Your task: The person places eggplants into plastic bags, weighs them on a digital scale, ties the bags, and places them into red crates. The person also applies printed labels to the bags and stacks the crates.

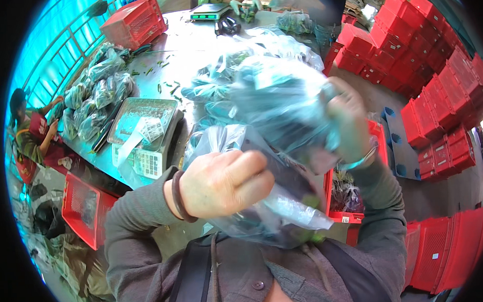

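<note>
My left hand [228,183], with a dark band at its wrist, is closed on the gathered plastic of a clear bag of dark produce [268,226] held near my chest. Green stems or leaves show at that bag's lower end. My right hand [348,115] is raised and blurred by motion. It holds another clear plastic bag [279,97], also blurred, above and to the right of the first. Behind both, a heap of filled clear bags [211,90] lies on the metal table [154,62]. Part of the heap is hidden behind the raised bag.
A weighing scale [142,122] with a label strip stands left of the heap, beside more filled bags [103,92]. A red crate [345,217] holding bags is under my right arm. Stacked red crates [435,116] stand right. A person [37,134] works at left; others stand across the table.
</note>
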A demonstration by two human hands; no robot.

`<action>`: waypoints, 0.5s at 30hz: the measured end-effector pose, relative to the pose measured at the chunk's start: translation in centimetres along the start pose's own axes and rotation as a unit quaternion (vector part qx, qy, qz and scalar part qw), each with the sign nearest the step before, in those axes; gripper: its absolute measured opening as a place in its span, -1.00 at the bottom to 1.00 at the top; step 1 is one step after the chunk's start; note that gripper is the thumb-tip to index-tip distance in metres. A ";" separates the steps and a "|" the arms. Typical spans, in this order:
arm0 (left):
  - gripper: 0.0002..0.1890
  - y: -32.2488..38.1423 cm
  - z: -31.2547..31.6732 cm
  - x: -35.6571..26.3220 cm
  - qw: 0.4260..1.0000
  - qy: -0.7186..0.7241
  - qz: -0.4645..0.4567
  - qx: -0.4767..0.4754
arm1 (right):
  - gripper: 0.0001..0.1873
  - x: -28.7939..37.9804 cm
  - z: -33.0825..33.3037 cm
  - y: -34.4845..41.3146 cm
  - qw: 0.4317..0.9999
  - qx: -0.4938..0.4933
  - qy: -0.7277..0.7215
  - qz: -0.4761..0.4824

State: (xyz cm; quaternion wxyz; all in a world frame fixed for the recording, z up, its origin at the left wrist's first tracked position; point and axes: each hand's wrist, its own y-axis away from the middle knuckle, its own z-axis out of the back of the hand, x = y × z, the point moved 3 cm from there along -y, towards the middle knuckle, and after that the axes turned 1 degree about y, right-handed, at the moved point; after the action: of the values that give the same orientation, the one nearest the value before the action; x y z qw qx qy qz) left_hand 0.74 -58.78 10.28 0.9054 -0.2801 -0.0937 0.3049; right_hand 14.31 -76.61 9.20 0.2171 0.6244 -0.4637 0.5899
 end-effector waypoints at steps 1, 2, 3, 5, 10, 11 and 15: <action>-0.54 0.3 0.3 0.0 0.998 0.014 0.062 -0.030 | -0.91 -0.9 -1.9 1.1 0.998 0.058 0.016 -0.027; -0.44 0.9 0.4 -0.1 0.989 0.029 0.130 -0.064 | -0.88 -1.8 -3.8 1.9 0.995 0.089 0.031 -0.025; -0.33 1.5 0.6 0.1 0.974 0.046 0.202 -0.090 | -0.82 -2.5 -5.5 2.5 0.990 0.129 0.046 -0.017; -0.21 3.2 0.8 0.3 0.954 0.081 0.279 -0.068 | -0.70 -3.7 -8.3 3.6 0.948 0.302 0.098 -0.008; -0.42 8.9 0.9 1.5 0.940 0.073 0.324 0.078 | -0.68 -6.9 -13.0 2.3 0.894 0.375 0.216 0.118; -0.48 10.0 1.2 1.7 0.940 0.065 0.327 0.071 | -0.68 -7.7 -13.7 1.4 0.846 0.445 0.269 0.117; -0.67 13.1 3.2 3.5 0.941 0.052 0.333 0.023 | -0.75 -10.0 -12.7 -12.8 0.847 0.457 0.257 0.084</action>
State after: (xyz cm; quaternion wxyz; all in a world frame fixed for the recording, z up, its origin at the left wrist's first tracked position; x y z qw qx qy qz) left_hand -4.07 -46.65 5.50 0.7621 -0.2894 0.0588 0.5762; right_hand 19.49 -56.91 5.99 -0.0321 0.4381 -0.1198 0.8903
